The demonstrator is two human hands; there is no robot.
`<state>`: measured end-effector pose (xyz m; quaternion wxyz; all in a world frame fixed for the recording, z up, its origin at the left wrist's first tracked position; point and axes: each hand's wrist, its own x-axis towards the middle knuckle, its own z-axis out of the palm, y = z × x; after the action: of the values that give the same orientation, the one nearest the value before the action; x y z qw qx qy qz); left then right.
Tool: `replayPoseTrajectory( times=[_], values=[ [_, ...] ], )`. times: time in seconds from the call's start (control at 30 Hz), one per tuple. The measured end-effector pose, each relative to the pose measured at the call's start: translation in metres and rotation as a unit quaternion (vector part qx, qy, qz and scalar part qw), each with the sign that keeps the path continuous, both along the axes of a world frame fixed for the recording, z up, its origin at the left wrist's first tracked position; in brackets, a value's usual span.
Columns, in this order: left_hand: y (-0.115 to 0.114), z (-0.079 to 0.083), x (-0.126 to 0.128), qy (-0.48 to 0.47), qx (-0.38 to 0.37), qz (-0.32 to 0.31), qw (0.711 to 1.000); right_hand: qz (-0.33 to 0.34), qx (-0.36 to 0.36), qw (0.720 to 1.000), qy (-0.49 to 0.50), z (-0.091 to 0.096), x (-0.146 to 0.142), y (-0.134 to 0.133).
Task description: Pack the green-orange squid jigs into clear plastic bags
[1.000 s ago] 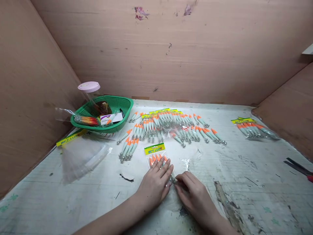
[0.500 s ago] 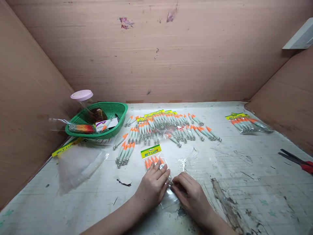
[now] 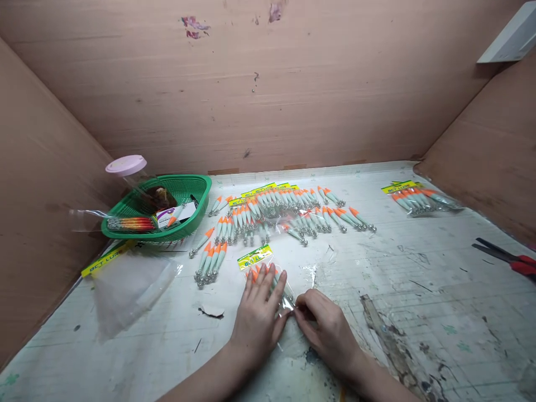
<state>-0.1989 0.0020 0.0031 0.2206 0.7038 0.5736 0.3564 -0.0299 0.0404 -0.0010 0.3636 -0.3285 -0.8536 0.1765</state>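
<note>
So, both hands sit low-centre on the tabletop. Left hand lies flat, fingers spread, pressing down a clear lure packet w/ a yellow header card; orange lure tips show between the fingers. Right hand is curled, its grip pinched together on the packet's bottom edge, touching the left fingertips.

Around: a big spread of loose lures just beyond the packet, nothing lying between it and the hands. Green basket far left w/ a pink-lidded jar leaning in it; empty bags near that. Filled packets well apart at right; red-handled scissors at the right edge. Cardboard walls on 3 sides.

Vs. half a sec. ago: left hand has slid further up the packet, covering more of the lures; right-hand pinch looks unchanged.
</note>
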Motion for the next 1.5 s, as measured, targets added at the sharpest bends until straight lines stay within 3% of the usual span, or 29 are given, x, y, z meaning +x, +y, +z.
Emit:
replayPoseTrajectory(
  times=[0.23,0.5,0.67,1.0,1.17,1.4,1.5],
  values=[
    [0.002,-0.001,-0.004,0.105,0.056,0.011,0.993,-0.037,-0.022,0.999,0.002,-0.002,-0.004,-0.003],
    [0.003,-0.003,-0.003,0.263,0.152,0.002,0.953,-0.066,-0.052,0.996,-0.001,-0.002,-0.008,-0.002],
    [0.004,0.002,0.0,0.26,0.112,0.005,0.959,-0.075,-0.057,0.996,-0.007,-0.003,-0.008,-0.001],
    [0.013,0.0,0.016,0.205,0.019,0.075,0.976,-0.046,-0.042,0.998,-0.003,-0.006,-0.006,-0.003],
    [0.013,0.0,0.016,0.225,0.021,0.082,0.971,-0.048,-0.051,0.997,-0.008,-0.006,-0.006,-0.002],
    [0.013,0.001,0.012,0.247,0.046,0.06,0.966,0.013,-0.066,0.997,-0.024,-0.001,0.001,0.008],
    [0.011,0.005,0.013,0.268,0.087,0.046,0.958,0.015,-0.059,0.998,-0.028,-0.001,0.0,0.008]
  ],
)
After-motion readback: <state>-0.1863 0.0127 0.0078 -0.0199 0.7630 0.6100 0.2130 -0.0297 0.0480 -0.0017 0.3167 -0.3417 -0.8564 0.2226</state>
